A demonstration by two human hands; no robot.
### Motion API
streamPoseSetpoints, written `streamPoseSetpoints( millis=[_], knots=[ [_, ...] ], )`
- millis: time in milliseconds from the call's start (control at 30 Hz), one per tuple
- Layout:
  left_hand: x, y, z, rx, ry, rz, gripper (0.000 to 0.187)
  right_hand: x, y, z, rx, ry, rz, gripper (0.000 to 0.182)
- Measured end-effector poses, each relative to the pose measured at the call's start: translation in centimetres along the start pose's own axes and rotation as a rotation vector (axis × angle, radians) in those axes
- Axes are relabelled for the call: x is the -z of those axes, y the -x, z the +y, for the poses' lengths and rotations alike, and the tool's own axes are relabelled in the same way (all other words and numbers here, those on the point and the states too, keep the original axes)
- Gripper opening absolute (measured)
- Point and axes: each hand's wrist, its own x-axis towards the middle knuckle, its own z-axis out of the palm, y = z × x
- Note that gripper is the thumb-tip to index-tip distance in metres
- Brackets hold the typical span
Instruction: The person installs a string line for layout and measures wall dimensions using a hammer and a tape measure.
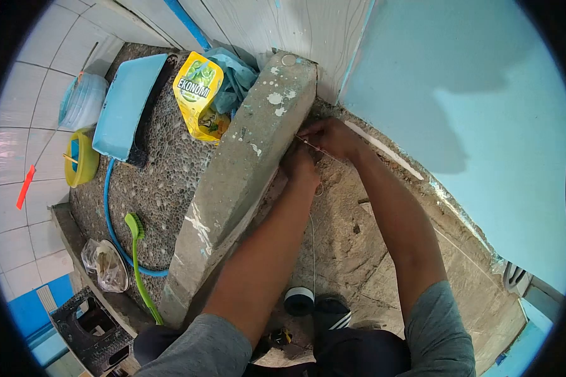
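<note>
Down in the corner where the concrete ledge (258,119) meets the blue wall, my two hands work close together. My right hand (333,137) has its fingers closed in a pinch on a thin pale string (321,149). Just below and left of it, my left hand (300,163) is curled against the ledge's side, closed around the string, its fingertips partly in shadow. A small loop hangs under the hands, and a thin length runs down toward a black-and-white roll (299,301) by my feet. Exactly how the string sits in the fingers is hidden.
Left of the ledge, the pebbled floor (170,182) holds a yellow pouch (198,94), a light-blue dustpan (129,107), a green brush (141,257), a blue hose (110,213) and a yellow tub (85,166). At right stands the blue wall (484,125).
</note>
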Motion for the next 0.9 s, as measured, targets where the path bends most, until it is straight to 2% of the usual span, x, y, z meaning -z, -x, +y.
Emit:
streamPoseSetpoints(
  millis=[33, 167, 267, 333, 467, 567, 633, 667, 733, 833, 900],
  knots=[
    [0.4, -1.1, -0.6, 0.008, -0.009, -0.010, 0.023, 0.0, 0.0, -0.3, -0.020, 0.026, 0.006, 0.026],
    [1.6, -3.9, -2.3, 0.062, -0.037, -0.026, 0.016, -0.9, -1.0, 1.9, 0.177, 0.137, 0.100, 0.021],
    [1.0, -3.4, -1.9, 0.066, -0.014, -0.068, 0.012, -1.0, -1.1, 2.2, 0.344, 0.256, 0.199, 0.016],
    [0.0, -0.1, 0.5, 0.100, -0.118, -0.013, 0.010, -1.1, -0.9, 2.4, 0.437, 0.328, 0.291, 0.016],
    [0.8, 1.2, 0.3, 0.031, -0.192, -0.002, 0.010, -1.2, -0.4, 1.3, 0.280, 0.286, 0.268, 0.016],
    [1.8, 2.4, 0.7, -0.099, -0.428, -0.045, 0.016, -0.9, -0.3, 0.6, 0.277, 0.439, 0.244, 0.016],
    [2.1, 1.4, -1.1, -0.446, -0.581, 0.091, 0.024, -0.5, -0.7, 0.3, 0.304, 0.609, 0.227, 0.015],
    [2.5, 0.7, -1.9, -0.620, -0.656, 0.161, 0.029, -0.5, -0.7, 0.4, 0.338, 0.590, 0.248, 0.016],
    [1.9, 2.6, -0.4, -0.464, -0.576, 0.083, 0.032, -0.5, -0.7, 0.3, 0.406, 0.553, 0.290, 0.018],
    [0.9, 4.4, 1.6, -0.302, -0.413, -0.024, 0.034, -0.4, 0.0, -0.9, 0.196, 0.345, 0.215, 0.022],
    [0.4, 4.8, 2.5, -0.209, -0.281, -0.069, 0.032, -0.4, 0.0, -0.5, 0.195, 0.169, 0.191, 0.023]
  ],
)
